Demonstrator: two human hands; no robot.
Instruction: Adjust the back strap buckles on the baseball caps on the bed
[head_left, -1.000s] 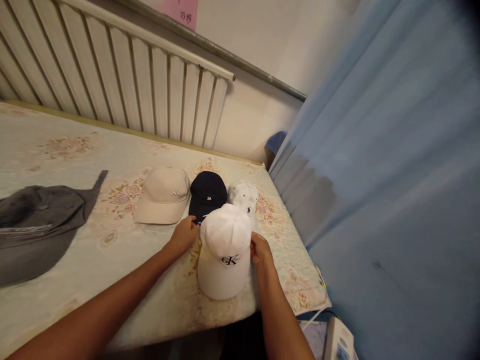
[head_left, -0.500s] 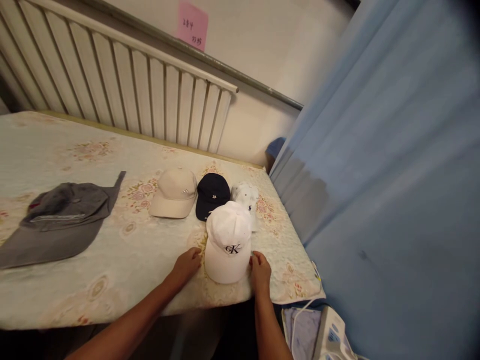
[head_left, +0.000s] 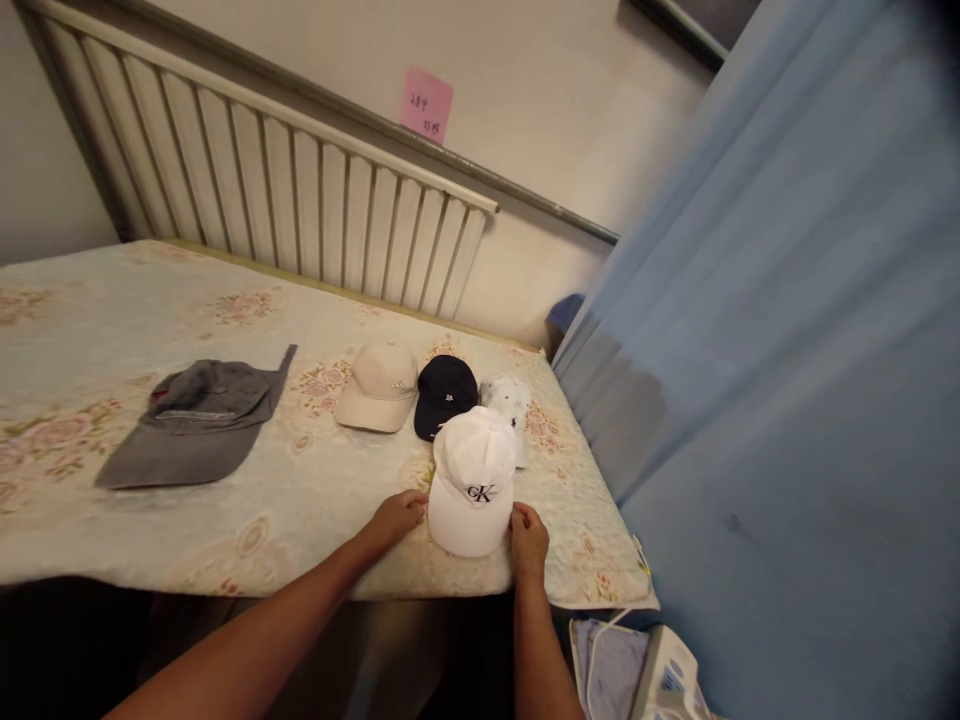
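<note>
A white baseball cap [head_left: 471, 515] with a dark "CK" mark lies between my hands, its brim toward me. My left hand [head_left: 399, 517] is closed, its fingertips at the left edge of the brim. At the right edge, my right hand [head_left: 529, 540] has its fingers pinched against the brim. Behind this cap are a black cap [head_left: 447, 388] and a white cap with small spots [head_left: 507, 396], both partly covered by it. A beige cap [head_left: 381, 380] sits left of the black one. Farther left lies a grey cap [head_left: 199, 425] with its strap sticking out.
The caps lie on a flowered bed cover [head_left: 315, 530]. Beyond it a white radiator [head_left: 307, 205] runs along the wall, below a pink note [head_left: 426, 105]. On the right hangs a blue curtain [head_left: 765, 380]. A white appliance [head_left: 667, 675] stands low at the right.
My view has shifted, so the bed and caps appear farther right and the grey cap shows whole. My hands stay at the sides of the white CK cap, the left one now closer to the brim.
</note>
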